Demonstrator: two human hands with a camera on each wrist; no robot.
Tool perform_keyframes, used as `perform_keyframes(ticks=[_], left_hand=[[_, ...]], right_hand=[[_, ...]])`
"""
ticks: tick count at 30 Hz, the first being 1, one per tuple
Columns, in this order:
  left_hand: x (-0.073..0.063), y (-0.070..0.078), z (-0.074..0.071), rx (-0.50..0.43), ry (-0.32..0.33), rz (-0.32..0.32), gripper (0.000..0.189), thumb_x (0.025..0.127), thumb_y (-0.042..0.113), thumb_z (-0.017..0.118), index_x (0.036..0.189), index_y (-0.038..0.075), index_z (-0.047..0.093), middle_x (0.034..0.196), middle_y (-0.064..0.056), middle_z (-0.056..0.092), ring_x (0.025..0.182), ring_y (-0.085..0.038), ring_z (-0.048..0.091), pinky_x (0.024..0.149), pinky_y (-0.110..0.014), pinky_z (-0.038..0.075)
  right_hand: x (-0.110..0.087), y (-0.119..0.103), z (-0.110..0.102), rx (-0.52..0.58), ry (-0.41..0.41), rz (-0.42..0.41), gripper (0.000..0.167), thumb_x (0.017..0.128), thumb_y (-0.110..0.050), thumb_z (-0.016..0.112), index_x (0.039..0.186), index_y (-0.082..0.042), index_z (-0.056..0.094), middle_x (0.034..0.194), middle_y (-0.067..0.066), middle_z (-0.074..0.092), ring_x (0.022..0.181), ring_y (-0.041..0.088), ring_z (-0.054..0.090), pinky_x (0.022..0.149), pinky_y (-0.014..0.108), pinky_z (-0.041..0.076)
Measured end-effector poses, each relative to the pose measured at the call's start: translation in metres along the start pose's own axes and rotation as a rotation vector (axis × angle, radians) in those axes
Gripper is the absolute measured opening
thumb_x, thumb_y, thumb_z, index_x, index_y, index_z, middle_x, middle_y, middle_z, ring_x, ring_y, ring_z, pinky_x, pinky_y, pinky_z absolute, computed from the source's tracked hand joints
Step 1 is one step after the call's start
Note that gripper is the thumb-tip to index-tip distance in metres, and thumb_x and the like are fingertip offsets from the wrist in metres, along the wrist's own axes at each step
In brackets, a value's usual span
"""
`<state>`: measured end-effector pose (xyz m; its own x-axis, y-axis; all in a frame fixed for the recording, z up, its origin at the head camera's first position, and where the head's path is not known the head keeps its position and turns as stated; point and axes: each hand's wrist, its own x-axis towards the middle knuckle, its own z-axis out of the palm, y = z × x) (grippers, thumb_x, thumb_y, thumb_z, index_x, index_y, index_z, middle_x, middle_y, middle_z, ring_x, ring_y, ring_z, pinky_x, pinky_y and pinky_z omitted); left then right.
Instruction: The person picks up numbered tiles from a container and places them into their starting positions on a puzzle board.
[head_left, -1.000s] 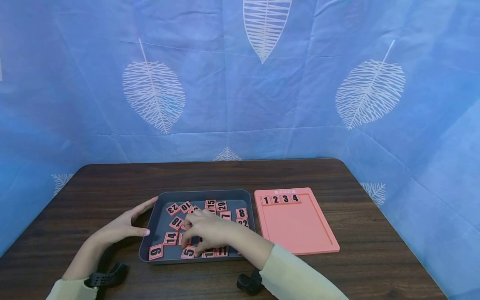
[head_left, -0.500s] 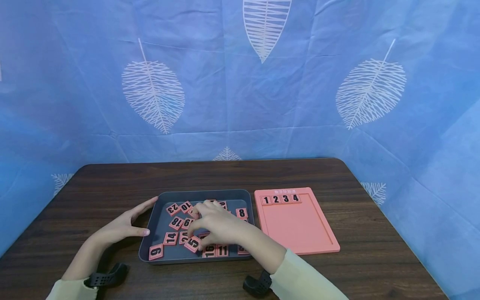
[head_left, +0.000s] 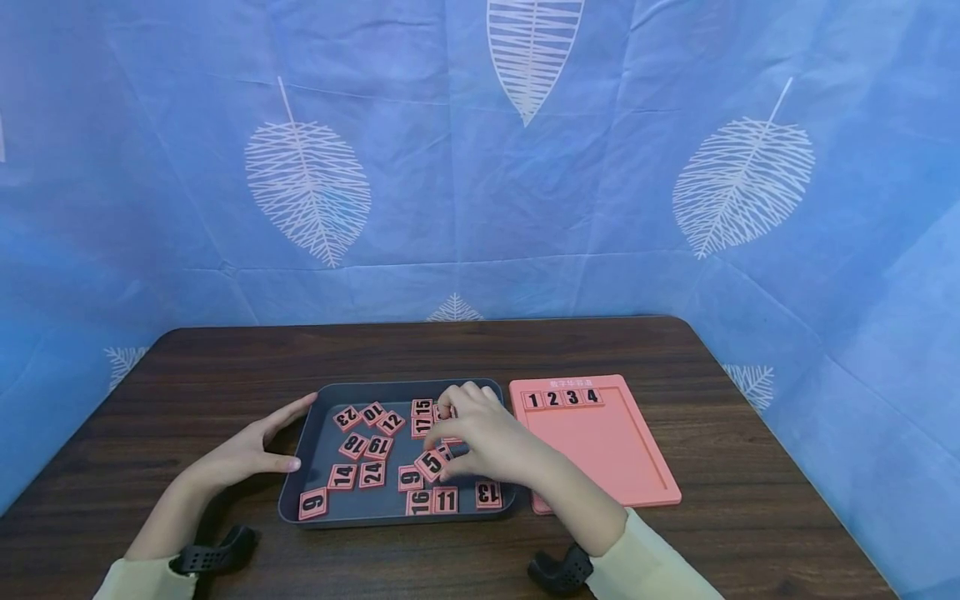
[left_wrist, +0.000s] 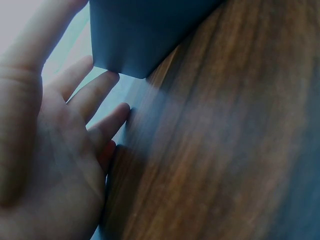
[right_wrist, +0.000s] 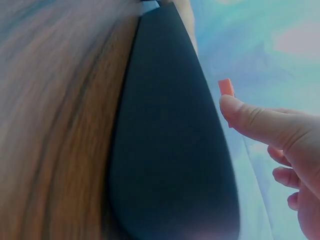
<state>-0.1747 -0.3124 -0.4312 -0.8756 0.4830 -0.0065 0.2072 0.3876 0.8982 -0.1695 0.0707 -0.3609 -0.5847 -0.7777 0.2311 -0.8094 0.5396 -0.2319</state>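
My right hand (head_left: 491, 442) pinches a pink number tile marked 5 (head_left: 430, 465) between thumb and fingers, above the right half of a dark grey tray (head_left: 322, 454). In the right wrist view the tile (right_wrist: 226, 88) shows edge-on at the thumb tip, clear of the tray's side wall (right_wrist: 172, 130). My left hand (head_left: 247, 454) rests against the tray's left side, thumb and fingers spread; the left wrist view shows its fingers (left_wrist: 97, 95) extended by the tray corner (left_wrist: 135, 45). Several loose tiles, including 14 (head_left: 342, 477) and 11 (head_left: 445, 500), lie in the tray at various angles. My right hand covers some.
A pink framed board (head_left: 600, 454) lies right of the tray. Tiles 1, 2, 3 and 4 (head_left: 592, 397) stand in a row along its top left. Dark wooden table (head_left: 405, 354) surrounds both, with a blue leaf-patterned cloth (head_left: 420, 167) behind.
My right hand has picked tile 5 up from near the tray's front edge and carried it rightward, uncovering tiles such as 12, 19 and 24. My left hand has stayed in place.
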Motion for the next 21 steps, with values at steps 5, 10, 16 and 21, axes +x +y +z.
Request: perform_keyframes(ticks=[5, 10, 16, 21], left_hand=[[0.0, 0.0, 0.0, 0.004, 0.002, -0.002, 0.086, 0.087, 0.017, 0.069, 0.155, 0.015, 0.017, 0.155, -0.024, 0.014, 0.137, -0.051, 0.01, 0.094, -0.077, 0.014], [0.0, 0.0, 0.0, 0.006, 0.005, 0.0, 0.086, 0.087, 0.017, 0.069, 0.155, 0.015, 0.017, 0.155, -0.024, 0.016, 0.137, -0.05, 0.01, 0.094, -0.077, 0.014], [0.0, 0.001, 0.001, 0.011, 0.007, -0.004, 0.086, 0.087, 0.017, 0.069, 0.155, 0.015, 0.017, 0.155, -0.024, 0.015, 0.137, -0.051, 0.01, 0.093, -0.078, 0.013], [0.0, 0.001, 0.0, 0.005, 0.007, 0.0, 0.085, 0.087, 0.015, 0.069, 0.155, 0.016, 0.017, 0.155, -0.024, 0.014, 0.138, -0.05, 0.009, 0.092, -0.078, 0.012]], right_hand=[[-0.016, 0.016, -0.007, 0.022, 0.074, 0.029, 0.03, 0.072, -0.04, 0.082, 0.099, -0.03, 0.073, 0.102, -0.007, 0.039, 0.091, 0.014, 0.033, 0.076, 0.034, 0.026], [-0.03, 0.03, -0.016, -0.007, 0.12, 0.074, 0.029, 0.071, -0.038, 0.084, 0.097, -0.029, 0.075, 0.097, -0.007, 0.036, 0.087, 0.015, 0.031, 0.074, 0.036, 0.024], [-0.045, 0.044, -0.027, 0.011, 0.148, 0.174, 0.029, 0.068, -0.036, 0.086, 0.095, -0.03, 0.075, 0.098, -0.009, 0.039, 0.09, 0.016, 0.032, 0.075, 0.037, 0.024], [-0.058, 0.061, -0.033, 0.02, 0.198, 0.203, 0.031, 0.066, -0.03, 0.089, 0.094, -0.029, 0.074, 0.098, -0.007, 0.039, 0.09, 0.017, 0.032, 0.077, 0.039, 0.024]])
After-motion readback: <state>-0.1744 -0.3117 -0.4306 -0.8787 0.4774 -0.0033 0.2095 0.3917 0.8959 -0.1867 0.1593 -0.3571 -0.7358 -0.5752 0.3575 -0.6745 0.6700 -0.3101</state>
